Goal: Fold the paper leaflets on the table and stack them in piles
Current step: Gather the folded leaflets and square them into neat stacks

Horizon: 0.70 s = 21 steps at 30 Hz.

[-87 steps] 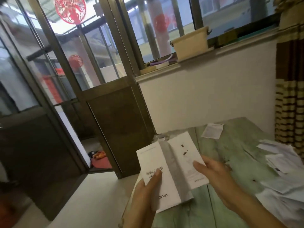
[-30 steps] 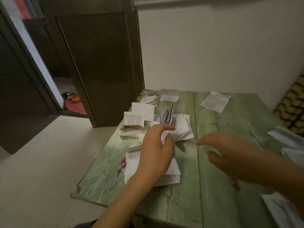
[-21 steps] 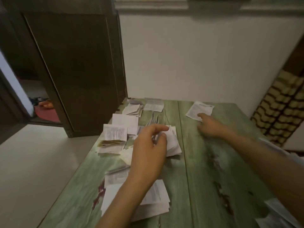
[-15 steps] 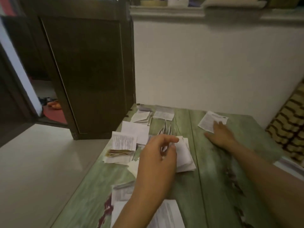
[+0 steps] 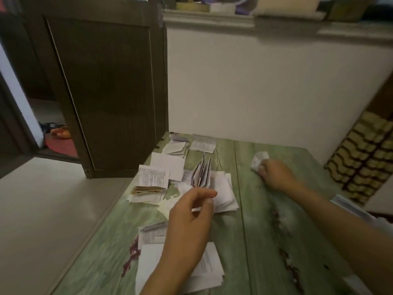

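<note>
Pinching the loose leaflet (image 5: 259,159) far right on the table (image 5: 265,231), your right hand (image 5: 276,175) grips it; piles (image 5: 223,190) lie leftward, nearer your left hand (image 5: 189,226), fingers curled, hold unclear.

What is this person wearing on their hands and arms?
Nothing that shows. The left hand and right hand are bare: no gloves, rings or watch visible. The left forearm and right forearm are bare too, with no sleeve in view.

White wall (image 5: 255,86), dark door (image 5: 110,92), pale floor (image 5: 46,209)
</note>
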{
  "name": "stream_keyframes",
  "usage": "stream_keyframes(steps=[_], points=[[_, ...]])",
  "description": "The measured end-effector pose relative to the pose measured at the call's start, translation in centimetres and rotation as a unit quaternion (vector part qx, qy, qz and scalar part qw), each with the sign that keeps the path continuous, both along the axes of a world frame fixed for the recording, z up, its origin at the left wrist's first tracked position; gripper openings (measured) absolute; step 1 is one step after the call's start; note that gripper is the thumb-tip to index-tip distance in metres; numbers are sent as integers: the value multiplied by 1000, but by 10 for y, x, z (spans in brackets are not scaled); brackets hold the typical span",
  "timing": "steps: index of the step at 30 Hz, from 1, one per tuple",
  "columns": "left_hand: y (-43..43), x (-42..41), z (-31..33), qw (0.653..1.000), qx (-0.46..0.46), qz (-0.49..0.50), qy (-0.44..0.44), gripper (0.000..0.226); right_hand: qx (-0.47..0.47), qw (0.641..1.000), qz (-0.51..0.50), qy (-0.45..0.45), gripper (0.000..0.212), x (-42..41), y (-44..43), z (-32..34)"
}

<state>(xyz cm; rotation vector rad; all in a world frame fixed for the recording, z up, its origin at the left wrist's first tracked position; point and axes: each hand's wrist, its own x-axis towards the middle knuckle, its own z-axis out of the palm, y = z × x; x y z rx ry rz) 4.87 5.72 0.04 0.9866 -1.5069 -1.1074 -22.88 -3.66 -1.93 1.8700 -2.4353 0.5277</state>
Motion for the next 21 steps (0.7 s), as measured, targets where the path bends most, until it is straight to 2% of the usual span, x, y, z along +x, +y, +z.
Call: stream_keyframes(steps=[1, 3, 5, 7, 9, 11, 12, 14, 17, 19, 21], points=[[5, 2, 3, 999, 15, -17, 26, 16, -36, 998, 1, -44, 20, 8, 9, 14], [13, 6, 9, 995, 33, -53, 74, 35, -131, 985, 28, -107, 17, 31, 34, 47], [18, 8, 10, 991, 52, -76, 101, 43, -174, 963, 69, -195, 16, 56, 65, 76], [21, 11, 10, 986, 82, -91, 113, 46, -170, 929, 125, -303, 12, 90, 107, 104], [24, 12, 13, 974, 133, -128, 130, 66, -142, 890, 179, -395, 13, 119, 141, 116], [30, 17, 16, 949, 178, -190, 176, 82, -105, 868, 190, -446, 21, 143, 165, 111], [36, 22, 19, 937, 184, -221, 198, 78, -91, 861, 187, -464, 24, 157, 175, 107], [45, 30, 25, 918, 187, -255, 239, 54, -84, 843, 178, -500, 28, 175, 184, 94], [49, 40, 30, 899, 209, -244, 298, 32, -128, 825, 152, -529, 25, 195, 187, 80], [49, 48, 31, 882, 231, -239, 333, 28, -180, 845, 156, -479, 16, 205, 186, 77], [50, 54, 33, 865, 249, -247, 360, 28, -217, 863, 156, -428, 20, 212, 185, 74]])
